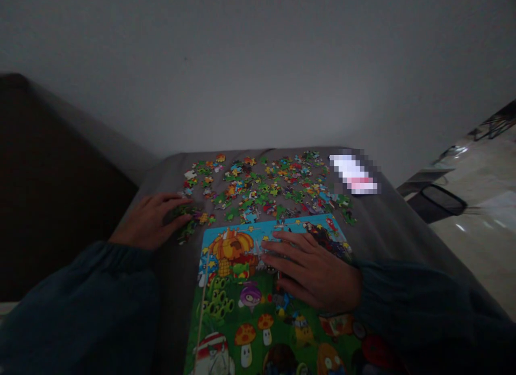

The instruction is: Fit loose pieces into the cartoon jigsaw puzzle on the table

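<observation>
Just off the far-left corner of the flat, green-and-blue cartoon board (226, 321), small multicoloured jigsaw pieces (200, 218) lie by the nearer left hand (147, 220), thumb and fingers parted; the right hand (314, 267) rests on this board, fingers slightly spread.

Grey cloth (397, 235): jigsaw pieces (264, 189), board (250, 298), phone (351, 173)

A: Dim, grey light on the wall (258, 68), and the far left nearly black!
B: But the screen (352, 173) blazes white, broken into coarse pixel blocks!
A: Glare glints off the floor (484, 240), right edge stretched and smeary!
</observation>
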A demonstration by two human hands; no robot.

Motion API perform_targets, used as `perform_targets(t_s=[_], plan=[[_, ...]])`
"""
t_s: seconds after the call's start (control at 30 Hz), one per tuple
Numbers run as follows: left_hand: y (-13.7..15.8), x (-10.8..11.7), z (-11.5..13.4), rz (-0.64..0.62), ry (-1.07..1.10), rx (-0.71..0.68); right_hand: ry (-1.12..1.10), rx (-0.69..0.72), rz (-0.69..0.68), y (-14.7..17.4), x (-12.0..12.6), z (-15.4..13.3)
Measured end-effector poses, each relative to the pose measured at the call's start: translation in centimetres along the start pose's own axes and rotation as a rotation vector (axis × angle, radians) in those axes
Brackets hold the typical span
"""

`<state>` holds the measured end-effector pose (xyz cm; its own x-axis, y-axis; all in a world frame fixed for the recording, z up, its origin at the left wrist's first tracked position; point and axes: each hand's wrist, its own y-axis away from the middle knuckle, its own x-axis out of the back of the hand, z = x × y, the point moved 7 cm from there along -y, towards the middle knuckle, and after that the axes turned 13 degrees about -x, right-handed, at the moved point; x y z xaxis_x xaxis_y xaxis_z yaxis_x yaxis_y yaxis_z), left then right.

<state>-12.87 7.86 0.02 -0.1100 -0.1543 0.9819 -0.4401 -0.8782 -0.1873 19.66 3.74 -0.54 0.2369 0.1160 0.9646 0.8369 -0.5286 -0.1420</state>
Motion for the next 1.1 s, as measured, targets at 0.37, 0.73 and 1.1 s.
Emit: perform_targets(t_s=[0.37, 0.73, 1.1], plan=[[-0.3, -1.8, -1.1, 0.088, 0.083, 0.03, -0.013, -0.004, 0.016, 0.3, -0.2, 0.2], [-1.5, -1.5, 2.1, 0.023, 0.153, -0.077, -0.021, 0.011, 0.044, 0.3, 0.0, 0.2], [-2.2, 0.9, 10.9, -0.046, 0.363, -0.375, -0.026, 0.028, 0.11, 0.3, 0.4, 0.2]])
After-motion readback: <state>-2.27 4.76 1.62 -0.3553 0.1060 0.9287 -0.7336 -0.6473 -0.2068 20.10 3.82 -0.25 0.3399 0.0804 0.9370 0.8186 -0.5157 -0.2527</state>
